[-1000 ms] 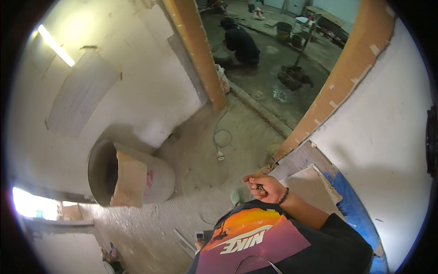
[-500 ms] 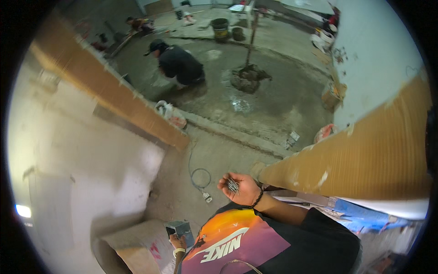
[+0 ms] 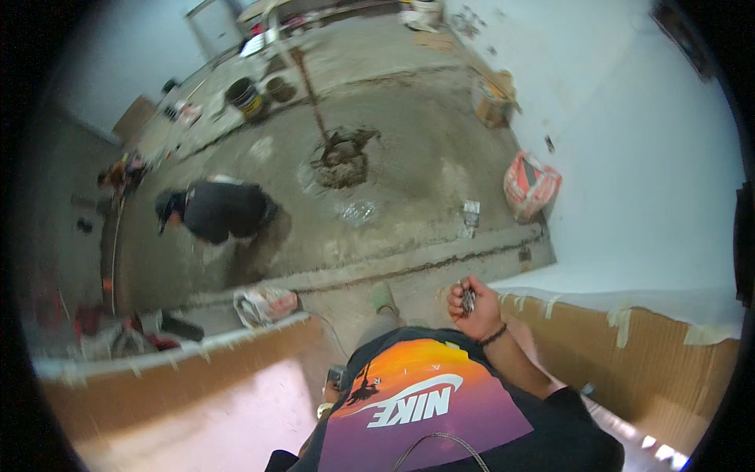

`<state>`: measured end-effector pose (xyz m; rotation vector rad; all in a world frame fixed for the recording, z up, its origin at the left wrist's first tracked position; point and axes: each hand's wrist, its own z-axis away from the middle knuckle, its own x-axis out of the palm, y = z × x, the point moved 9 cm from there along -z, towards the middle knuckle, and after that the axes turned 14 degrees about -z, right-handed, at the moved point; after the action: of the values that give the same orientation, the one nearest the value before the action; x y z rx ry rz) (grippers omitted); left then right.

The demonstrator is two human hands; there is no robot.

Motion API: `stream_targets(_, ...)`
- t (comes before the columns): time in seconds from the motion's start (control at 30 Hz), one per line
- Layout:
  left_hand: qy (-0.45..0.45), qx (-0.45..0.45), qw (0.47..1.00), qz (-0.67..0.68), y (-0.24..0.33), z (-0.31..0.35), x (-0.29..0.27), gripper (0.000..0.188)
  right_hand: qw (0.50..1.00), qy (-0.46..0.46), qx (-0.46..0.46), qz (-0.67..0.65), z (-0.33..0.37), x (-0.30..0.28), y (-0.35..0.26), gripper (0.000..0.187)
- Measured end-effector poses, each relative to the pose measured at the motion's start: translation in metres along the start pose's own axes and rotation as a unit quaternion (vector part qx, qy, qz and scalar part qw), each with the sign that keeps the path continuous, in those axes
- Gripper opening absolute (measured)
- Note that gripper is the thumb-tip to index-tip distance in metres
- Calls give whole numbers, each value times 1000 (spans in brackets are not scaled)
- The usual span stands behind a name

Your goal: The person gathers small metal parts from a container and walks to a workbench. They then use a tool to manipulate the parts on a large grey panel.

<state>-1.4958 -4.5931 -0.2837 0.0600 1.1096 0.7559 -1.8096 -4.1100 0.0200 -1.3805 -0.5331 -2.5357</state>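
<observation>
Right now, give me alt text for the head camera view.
A right hand curls around small metal pieces, while the left hand, partly hidden behind a black printed shirt, is at a grey boxy object. Ahead, a person in dark clothing crouches on a grey floor, left of a dark mound with a pole slanting up.

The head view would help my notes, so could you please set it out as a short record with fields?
Right hand: curled around small metal pieces
Left hand: low beside the shirt, mostly hidden, at a grey object; grip unclear
Co-worker: crouching on the floor, left of the dark pile
Long handle: rising at a slant from the pile
Bag: red and white, by the right wall
Cardboard: both sides of the opening
</observation>
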Motion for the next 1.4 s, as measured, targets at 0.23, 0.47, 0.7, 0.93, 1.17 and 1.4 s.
stream_targets(0.23,-109,-39,991,65,105,-251,-111,29,972,-75,-218,-35,-46,94,-103,26)
stream_targets(0.47,-90,158,947,-266,322,-427,-219,35,962,-52,-265,-30,-98,130,-148,21)
stream_targets(0.7,-152,254,912,-284,562,-521,-238,46,980,51,-189,-29,-249,131,-226,22)
stream_targets(0.93,-184,353,888,-230,844,-574,-256,47,983,37,-171,55,-385,252,-412,25)
stream_targets(1.17,-136,471,848,-200,1090,-650,-334,40,966,-61,-209,142,-467,483,-553,36)
stream_targets(1.4,-129,493,835,-206,1215,-825,-366,40,986,6,-140,87,-661,547,-625,33)
